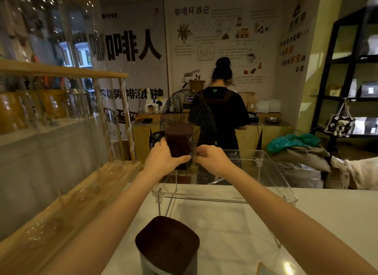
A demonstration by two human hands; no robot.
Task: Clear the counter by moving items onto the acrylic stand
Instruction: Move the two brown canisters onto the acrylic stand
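Holding the dark jar [179, 144] upright at the far left corner of the clear stand [225, 200], you have its long axis vertical and its brown lid on top. The base appears level with, or just above, the stand's top panel; whether it already rests on the panel cannot be told, because the hands cover the lower part.

Your left hand [162, 159] is the grip: fingers are wrapped around the jar's left side and the thumb crosses its lower front, so this hand is closed on the jar. Your right hand [211, 160] sits just beside the jar on its right, fingertips pinched at the lower right edge. Whether it bears on the jar or on the wire fan guard [188, 115] directly behind cannot be told.

The relation that governs the next move: the jar lies straight ahead of the left palm, at arm's reach, with free stand surface extending to the right and toward you. Judged from this, lower it vertically without tilting, and keep it clear of the fan guard at the back.

A second jar [167, 246], with a matching brown lid, stands on the white desk [327, 209] close to you, in front of the stand and slightly left of centre. It is nearer your left arm and remains to be moved.
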